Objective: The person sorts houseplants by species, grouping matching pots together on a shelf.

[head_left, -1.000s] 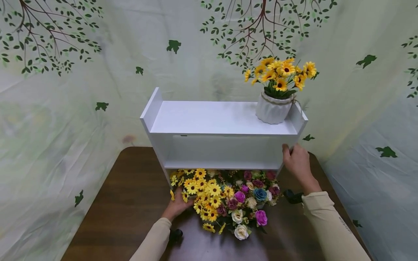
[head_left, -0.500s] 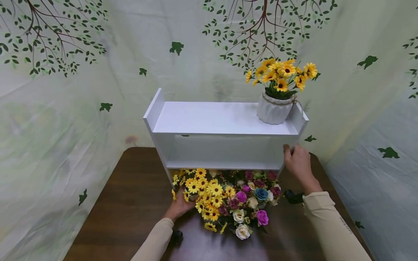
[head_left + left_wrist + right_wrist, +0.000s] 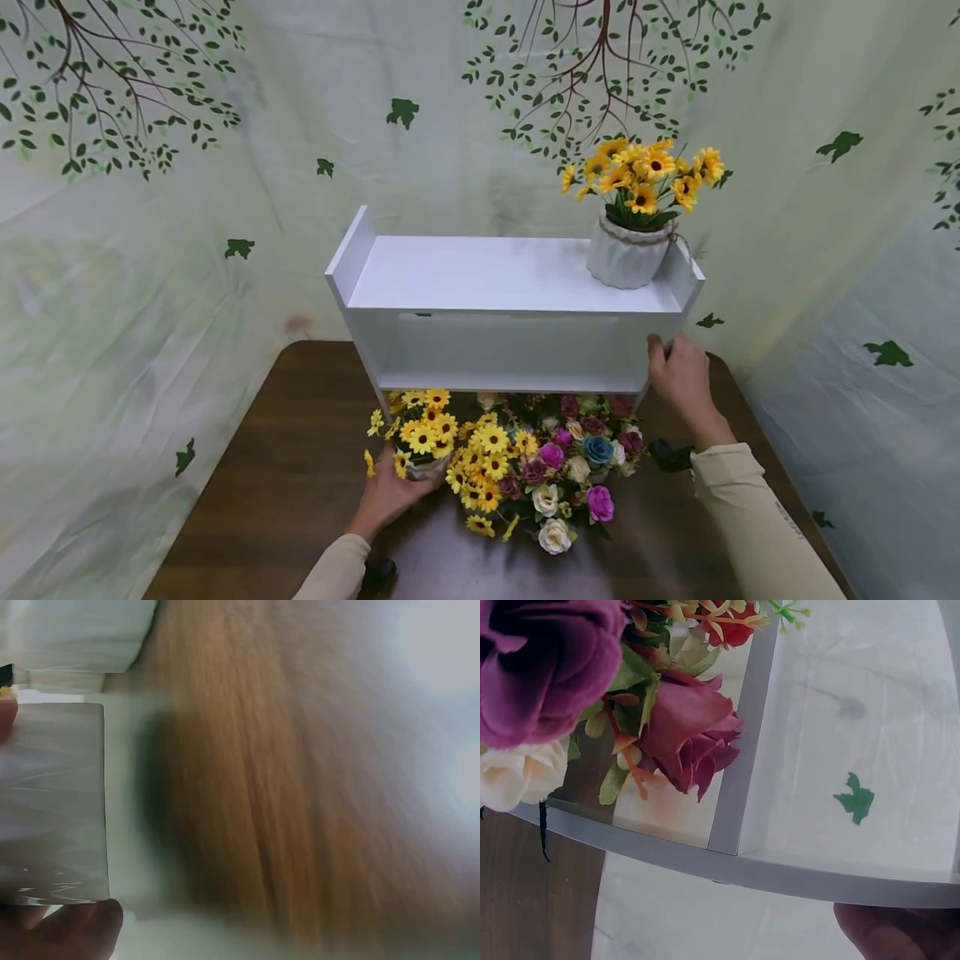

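Note:
My left hand point(image 3: 390, 493) grips a light pot point(image 3: 427, 469) of yellow flowers point(image 3: 422, 435) at the lower left of the white shelf point(image 3: 480, 275). In the left wrist view, fingers point(image 3: 79, 930) hold the pale pot point(image 3: 52, 802) from below and a fingertip shows above it. My right hand point(image 3: 684, 379) grips the right side panel of the shelf; in the right wrist view its fingers point(image 3: 889, 930) lie against the panel's edge point(image 3: 795, 889). More yellow flowers point(image 3: 487, 467) and mixed roses point(image 3: 573, 467) fill the space below the lower board.
A white pot point(image 3: 628, 254) of sunflowers stands at the right end of the top board. The shelf stands on a brown table point(image 3: 247, 500). Behind it hangs a pale cloth point(image 3: 450, 175) printed with leaves and branches.
My left hand has moved left and a little toward me with the potted yellow flowers, parting them from the other yellow blooms. The right hand stays on the shelf's side.

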Motion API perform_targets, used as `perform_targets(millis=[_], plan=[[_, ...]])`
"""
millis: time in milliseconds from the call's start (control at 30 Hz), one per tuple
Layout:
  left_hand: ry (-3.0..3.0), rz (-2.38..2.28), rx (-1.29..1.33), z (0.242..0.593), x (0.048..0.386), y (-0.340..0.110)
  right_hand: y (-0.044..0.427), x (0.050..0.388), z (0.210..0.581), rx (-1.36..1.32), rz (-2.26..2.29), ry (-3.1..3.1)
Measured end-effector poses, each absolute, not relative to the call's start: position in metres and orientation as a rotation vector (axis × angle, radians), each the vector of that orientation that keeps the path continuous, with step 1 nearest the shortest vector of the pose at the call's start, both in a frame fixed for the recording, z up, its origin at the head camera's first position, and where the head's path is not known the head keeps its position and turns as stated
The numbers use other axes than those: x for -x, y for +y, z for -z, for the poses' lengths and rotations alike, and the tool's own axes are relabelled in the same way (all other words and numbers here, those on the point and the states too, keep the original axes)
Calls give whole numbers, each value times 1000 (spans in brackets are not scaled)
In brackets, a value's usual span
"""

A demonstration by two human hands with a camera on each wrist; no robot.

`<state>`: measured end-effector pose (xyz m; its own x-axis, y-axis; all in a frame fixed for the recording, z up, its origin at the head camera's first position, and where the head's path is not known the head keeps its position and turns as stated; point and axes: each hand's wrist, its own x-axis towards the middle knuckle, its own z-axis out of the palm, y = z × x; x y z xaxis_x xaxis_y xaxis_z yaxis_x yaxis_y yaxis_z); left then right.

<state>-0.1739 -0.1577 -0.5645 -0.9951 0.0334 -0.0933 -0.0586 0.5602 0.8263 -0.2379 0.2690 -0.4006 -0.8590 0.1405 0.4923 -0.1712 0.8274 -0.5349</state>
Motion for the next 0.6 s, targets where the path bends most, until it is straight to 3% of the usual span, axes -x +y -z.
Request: perform_targets(millis=[133, 600], plan=[[2860, -1225, 119, 543, 159, -171, 268, 237, 401, -18, -786, -2474], [3170, -1323, -289, 447, 146, -180, 268, 236, 400, -16, -796, -2472]])
